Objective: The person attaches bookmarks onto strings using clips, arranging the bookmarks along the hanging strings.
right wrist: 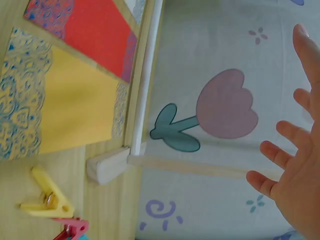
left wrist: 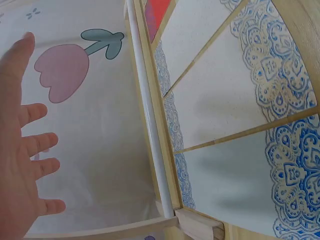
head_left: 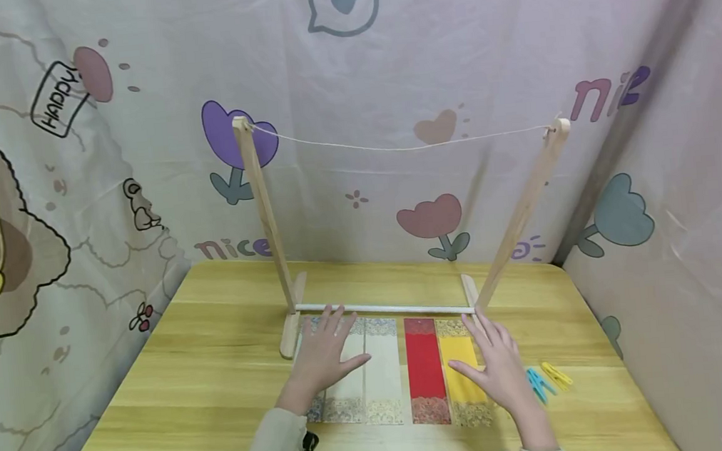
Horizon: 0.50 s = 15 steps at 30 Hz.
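Fingers splayed and empty, the left hand [head_left: 326, 354] and right hand [head_left: 498, 364] hover over white, red and yellow lace-edged rectangular paper strips [head_left: 383, 367], lower centre; a low sweep could knock them crooked.

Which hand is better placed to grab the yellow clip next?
Probably the right hand: open and empty, with the yellow clip close by. The left hand is farther off, over the white strips.

diffuse, fairly bright light leaves soft shadows on the pale cards [left wrist: 215, 115], blurred at their edges.
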### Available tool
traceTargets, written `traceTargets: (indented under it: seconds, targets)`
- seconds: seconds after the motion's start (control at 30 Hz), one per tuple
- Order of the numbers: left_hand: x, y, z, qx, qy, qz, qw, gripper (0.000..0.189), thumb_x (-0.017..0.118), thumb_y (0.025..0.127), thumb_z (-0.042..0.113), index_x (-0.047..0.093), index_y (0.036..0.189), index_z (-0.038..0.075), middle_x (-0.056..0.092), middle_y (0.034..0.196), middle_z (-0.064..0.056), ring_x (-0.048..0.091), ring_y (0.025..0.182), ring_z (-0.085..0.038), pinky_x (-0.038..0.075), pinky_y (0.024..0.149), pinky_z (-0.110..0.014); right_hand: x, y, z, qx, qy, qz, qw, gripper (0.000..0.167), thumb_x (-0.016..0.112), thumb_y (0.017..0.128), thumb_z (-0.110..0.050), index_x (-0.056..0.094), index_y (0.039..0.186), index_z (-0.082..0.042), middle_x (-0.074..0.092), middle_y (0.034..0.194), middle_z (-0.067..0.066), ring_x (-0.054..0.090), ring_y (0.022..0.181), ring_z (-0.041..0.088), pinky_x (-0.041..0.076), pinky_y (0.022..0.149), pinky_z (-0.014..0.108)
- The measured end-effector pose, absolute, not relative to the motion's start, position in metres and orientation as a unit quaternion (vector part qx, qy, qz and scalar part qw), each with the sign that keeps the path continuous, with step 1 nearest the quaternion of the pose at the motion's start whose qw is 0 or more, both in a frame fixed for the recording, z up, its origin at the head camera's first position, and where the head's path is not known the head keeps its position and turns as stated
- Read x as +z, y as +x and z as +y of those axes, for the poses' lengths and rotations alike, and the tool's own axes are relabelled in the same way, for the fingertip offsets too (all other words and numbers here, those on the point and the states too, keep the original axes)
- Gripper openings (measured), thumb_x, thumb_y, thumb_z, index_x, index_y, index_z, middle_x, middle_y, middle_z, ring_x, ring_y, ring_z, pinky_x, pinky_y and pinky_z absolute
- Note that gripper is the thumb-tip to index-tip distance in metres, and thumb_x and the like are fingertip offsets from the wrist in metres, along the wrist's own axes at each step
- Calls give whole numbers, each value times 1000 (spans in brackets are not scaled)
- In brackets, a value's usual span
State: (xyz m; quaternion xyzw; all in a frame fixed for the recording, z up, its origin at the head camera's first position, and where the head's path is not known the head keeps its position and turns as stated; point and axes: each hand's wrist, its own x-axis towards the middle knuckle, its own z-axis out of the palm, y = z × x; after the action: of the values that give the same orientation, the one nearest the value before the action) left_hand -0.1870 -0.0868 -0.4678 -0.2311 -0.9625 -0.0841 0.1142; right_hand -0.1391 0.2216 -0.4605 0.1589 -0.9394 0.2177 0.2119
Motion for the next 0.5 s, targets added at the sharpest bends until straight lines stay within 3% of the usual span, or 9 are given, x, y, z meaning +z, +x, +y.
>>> traceTargets:
  seconds: [0.37, 0.5]
  targets:
    - [-475, -189, -97, -111, -247, -957, 105, 69, 51, 81, 56, 41, 133, 12, 33, 138, -16, 22, 129, -35, 12, 99, -61, -475, -134, 239, 257, 144, -928, 230, 79, 76, 67, -32, 40, 135, -12, 36, 137, 14, 35, 112, 35, 28, 86, 57]
    - [-479, -190, -102, -107, -249, -958, 94, 69, 49, 82, 56, 39, 135, 12, 31, 139, -16, 19, 130, -34, 10, 100, -60, -481, -132, 244, 267, 145, -923, 237, 76, 78, 65, -29, 46, 130, -5, 41, 132, 17, 37, 110, 34, 29, 86, 56]
